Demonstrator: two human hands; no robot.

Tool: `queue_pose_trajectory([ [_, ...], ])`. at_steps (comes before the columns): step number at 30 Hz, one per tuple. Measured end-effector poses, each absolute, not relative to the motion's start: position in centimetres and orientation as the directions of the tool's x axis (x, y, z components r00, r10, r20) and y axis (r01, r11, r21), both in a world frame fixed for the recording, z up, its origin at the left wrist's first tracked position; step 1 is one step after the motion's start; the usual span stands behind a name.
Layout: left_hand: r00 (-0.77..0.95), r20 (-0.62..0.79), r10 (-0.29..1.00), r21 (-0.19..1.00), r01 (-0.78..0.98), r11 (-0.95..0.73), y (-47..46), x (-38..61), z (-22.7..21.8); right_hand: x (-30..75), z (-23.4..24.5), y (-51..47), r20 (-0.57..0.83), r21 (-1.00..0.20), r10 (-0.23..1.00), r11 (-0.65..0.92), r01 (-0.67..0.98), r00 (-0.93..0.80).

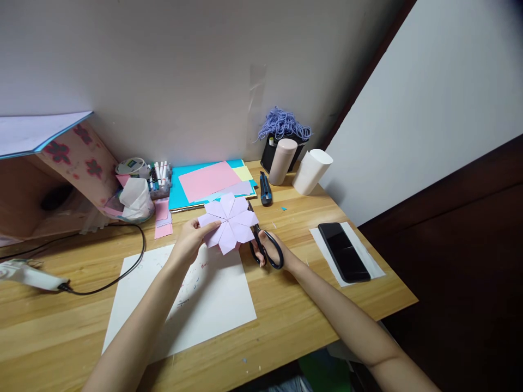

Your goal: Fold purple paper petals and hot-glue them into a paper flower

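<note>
A pale lilac paper flower [230, 222] with several pointed petals is held up over the desk. My left hand [192, 239] pinches it at its left side, thumb on top near the centre. My right hand [274, 249] grips black-handled scissors [279, 258], fingers through the loops. The scissors' blades are at the flower's right edge, partly hidden behind the petals, so I cannot tell whether they touch the paper. A large white sheet [220, 296] with small coloured marks lies beneath my left forearm.
Behind the flower lie stacked coloured papers [208, 182] and a utility knife [266, 189]. A pinkish bottle [283, 162], a white paper roll [312, 171] and blue yarn [284, 124] stand at the back. A phone [344, 251] lies right; a glue gun [35, 276] with its cord lies left.
</note>
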State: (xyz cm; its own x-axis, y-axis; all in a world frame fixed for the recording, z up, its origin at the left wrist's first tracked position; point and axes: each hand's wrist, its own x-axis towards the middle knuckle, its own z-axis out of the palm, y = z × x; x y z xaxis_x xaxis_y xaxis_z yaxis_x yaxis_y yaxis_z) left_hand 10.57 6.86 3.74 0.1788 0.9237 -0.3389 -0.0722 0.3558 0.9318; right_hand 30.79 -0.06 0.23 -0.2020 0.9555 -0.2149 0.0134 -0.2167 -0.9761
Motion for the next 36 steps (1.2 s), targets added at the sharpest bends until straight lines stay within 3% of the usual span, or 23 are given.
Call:
queue_pose_trajectory([
  [13, 0.126, -0.338, 0.933, 0.934, -0.075, 0.349, 7.1, 10.5, 3.6, 30.8, 0.1, -0.1, -0.223, -0.974, 0.959, -0.21, 0.087, -0.173],
  [25, 0.171, -0.326, 0.93, 0.936, -0.078, 0.342, 7.2, 10.6, 3.3, 30.6, -0.8, -0.4, -0.163, -0.974, 0.986, -0.158, 0.16, -0.022],
  [33, 0.221, -0.335, 0.916, 0.939, -0.005, 0.344, 7.0, 10.2, 4.2, 31.5, -1.2, 2.1, -0.231, -0.942, 0.964, -0.188, -0.277, 0.132],
  [36, 0.321, -0.352, 0.879, 0.935, 0.089, 0.342, 7.0, 9.9, 4.8, 32.4, -0.7, 2.8, -0.181, -0.949, 0.961, -0.115, -0.294, 0.208],
])
